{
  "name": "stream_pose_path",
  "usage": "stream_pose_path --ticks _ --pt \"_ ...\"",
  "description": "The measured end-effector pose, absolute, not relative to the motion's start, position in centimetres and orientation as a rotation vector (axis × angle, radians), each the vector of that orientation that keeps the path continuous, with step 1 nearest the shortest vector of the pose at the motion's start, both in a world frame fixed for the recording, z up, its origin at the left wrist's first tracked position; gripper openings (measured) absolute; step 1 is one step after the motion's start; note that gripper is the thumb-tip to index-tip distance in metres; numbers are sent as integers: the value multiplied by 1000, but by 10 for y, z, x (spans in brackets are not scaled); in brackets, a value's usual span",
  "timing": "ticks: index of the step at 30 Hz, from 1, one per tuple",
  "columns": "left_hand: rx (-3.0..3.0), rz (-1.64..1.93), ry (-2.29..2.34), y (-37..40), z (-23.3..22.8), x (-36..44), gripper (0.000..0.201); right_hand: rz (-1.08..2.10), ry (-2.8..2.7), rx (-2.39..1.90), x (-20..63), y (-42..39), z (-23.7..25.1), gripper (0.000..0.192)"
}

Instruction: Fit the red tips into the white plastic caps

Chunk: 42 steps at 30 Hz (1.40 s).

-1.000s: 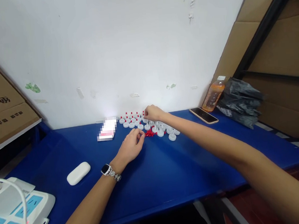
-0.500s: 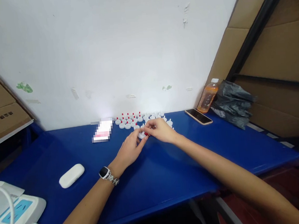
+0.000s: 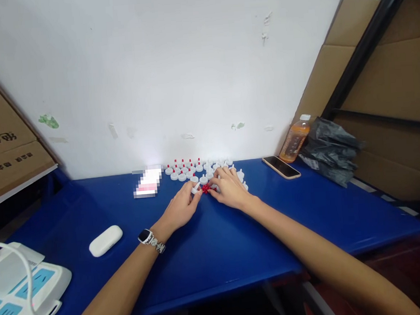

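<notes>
My left hand [image 3: 181, 207] pinches a white nozzle cap [image 3: 196, 188], tilted with its spout up to the right. My right hand [image 3: 230, 187] reaches into a small pile of red tip caps [image 3: 205, 189], with thumb and forefinger closed around red at the pile's right edge. Behind the hands stand several white nozzle caps with red tips [image 3: 182, 171] on their spouts. To the right of these are several white nozzle caps with bare spouts [image 3: 239, 175], partly hidden by my right hand.
A phone [image 3: 281, 167], a drink bottle [image 3: 296, 138] and a black plastic bag [image 3: 335, 150] lie toward the right of the blue table [image 3: 218, 268]. At left are a white oval case [image 3: 106, 241], a power strip [image 3: 49, 286] and a blurred bright item [image 3: 148, 181].
My right hand has moved away from the nozzle cap in my left hand and down to the red pile. The held cap now shows a bare spout. The camera view has shifted slightly.
</notes>
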<state>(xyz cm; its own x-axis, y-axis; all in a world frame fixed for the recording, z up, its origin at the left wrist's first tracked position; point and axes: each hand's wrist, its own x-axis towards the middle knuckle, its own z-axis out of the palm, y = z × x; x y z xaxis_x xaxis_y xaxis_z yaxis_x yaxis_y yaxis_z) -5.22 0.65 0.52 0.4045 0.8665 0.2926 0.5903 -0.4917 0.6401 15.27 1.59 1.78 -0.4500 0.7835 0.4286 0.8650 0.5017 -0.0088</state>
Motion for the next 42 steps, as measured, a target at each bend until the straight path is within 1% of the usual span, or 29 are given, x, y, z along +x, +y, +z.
stream_pose_path --ticks 5,8,10,13,15,17,22,25,31,36,39,42 --pt "2237 827 1231 4 7 -49 29 -325 -2378 -1335 152 24 13 19" --pt "2235 809 1233 4 7 -49 29 -271 -2303 -1283 153 25 13 14" --pt "2230 808 1236 4 7 -49 28 -149 -2221 -1248 154 25 14 10" --pt "2225 810 1233 3 7 -49 28 213 -2058 -1193 155 22 16 8" --pt "2220 800 1241 3 8 -49 29 420 -1939 -1141 156 19 17 9" --pt "2211 790 1248 2 9 -49 31 524 -1851 -1094 155 16 18 10" --pt "2211 790 1219 0 9 -46 32 664 -1730 -1044 152 11 18 13" --pt "2223 803 1190 0 9 -46 32 770 -1677 -990 151 10 16 18" --pt "2210 815 1173 -2 11 -45 32 861 -1597 -987 150 11 14 27" --pt "2197 800 1119 -4 14 -44 30 1070 -1513 -883 148 13 13 32" --pt "2210 805 1094 -5 14 -43 30 1157 -1476 -825 147 13 12 33" --pt "2229 798 1083 -6 14 -43 29 1164 -1479 -791 147 13 13 33"
